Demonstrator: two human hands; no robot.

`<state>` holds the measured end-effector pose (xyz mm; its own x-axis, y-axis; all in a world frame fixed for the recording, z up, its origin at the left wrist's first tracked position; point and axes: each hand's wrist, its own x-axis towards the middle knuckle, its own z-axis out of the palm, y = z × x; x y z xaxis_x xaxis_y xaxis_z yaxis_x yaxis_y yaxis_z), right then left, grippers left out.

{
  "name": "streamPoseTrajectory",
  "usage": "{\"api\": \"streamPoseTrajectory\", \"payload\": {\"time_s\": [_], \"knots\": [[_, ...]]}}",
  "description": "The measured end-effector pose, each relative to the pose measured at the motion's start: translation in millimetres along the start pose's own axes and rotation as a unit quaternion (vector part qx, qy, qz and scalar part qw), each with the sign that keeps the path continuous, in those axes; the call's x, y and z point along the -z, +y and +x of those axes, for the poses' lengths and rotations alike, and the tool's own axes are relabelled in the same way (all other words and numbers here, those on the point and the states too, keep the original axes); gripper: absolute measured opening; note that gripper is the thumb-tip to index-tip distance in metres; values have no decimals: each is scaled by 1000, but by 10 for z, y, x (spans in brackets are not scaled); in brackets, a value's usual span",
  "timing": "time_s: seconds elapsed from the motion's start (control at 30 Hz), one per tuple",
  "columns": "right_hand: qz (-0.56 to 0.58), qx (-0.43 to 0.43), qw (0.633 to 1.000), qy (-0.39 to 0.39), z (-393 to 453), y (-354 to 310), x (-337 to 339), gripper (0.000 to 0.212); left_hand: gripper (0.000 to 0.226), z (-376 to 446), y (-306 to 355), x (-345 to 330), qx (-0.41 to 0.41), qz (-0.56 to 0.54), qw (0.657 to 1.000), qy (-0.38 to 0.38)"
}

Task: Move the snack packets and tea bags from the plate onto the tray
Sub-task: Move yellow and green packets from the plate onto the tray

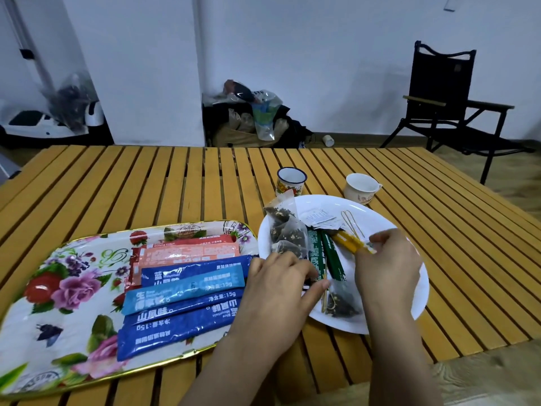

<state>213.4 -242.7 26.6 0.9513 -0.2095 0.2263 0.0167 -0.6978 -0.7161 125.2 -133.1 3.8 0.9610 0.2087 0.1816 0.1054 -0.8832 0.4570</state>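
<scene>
A: Where's the stuff?
B: Blue and pink packets already lie on the floral tray, lower left of frame. On the white plate, centre right, remain mesh tea bags, green sticks and a yellow stick.
A: Hands?
B: Right hand pinches the yellow stick's near end, fingers curled. Left hand reaches over the plate's near edge, thumb out; can't tell if it grips anything.
A: Handling?
B: Probably all light. Sticks look slim, glossy and slippery, so pinch them mid-length. Tea bags look soft and crushable; lift gently by a corner.
</scene>
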Motion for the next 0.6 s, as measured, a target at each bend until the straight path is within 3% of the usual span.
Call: {"api": "streamPoseTrajectory", "payload": {"time_s": [0.17, 0.33, 0.43, 0.53, 0.6], "knots": [[90, 104, 989, 57, -161, -270, 218, 20, 32, 19, -35, 68, -12, -116, 991, 68], [152, 166, 974, 9, -272, -492, 405, 24, 38, 1, -114, 240, 24, -229, 968, 102], [227, 172, 957, -57, -336, -572, 401, 29, 39, -22, -155, 401, 104, -366, 919, 105], [259, 165, 945, -113, -403, -621, 343, 30, 24, -57, -214, 610, 167, -504, 840, 110], [259, 160, 944, -130, -433, -640, 274, 27, 16, -101, -292, 750, 198, -527, 818, 118]]}}
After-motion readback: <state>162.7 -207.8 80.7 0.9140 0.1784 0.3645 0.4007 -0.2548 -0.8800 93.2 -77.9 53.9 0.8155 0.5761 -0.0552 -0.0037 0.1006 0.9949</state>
